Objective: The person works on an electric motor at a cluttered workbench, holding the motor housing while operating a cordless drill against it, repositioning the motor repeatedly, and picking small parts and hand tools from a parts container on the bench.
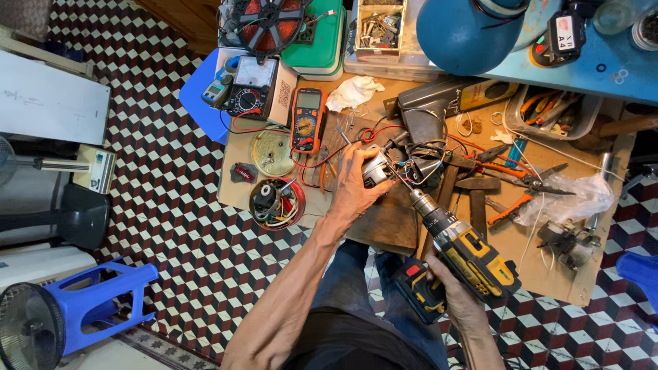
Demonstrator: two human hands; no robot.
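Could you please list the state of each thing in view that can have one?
Left hand: closed around the small motor.
Small motor: held on the wooden block, wires attached.
Right hand: gripping the drill's handle.
Cordless drill: tilted, bit against the motor.
Orange multimeter: lying flat, red lead plugged in.
Analog meter: propped up.
Orange pliers: lying on the table, untouched.

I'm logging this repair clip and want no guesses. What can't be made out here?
Head view:
- Drill bit tip: hidden where it meets the motor, behind wires.
- Motor underside: covered by the left hand.
- Drill trigger: covered by the right hand.
- Meter display: too small.
- Fan: cut off by the bottom-left edge.
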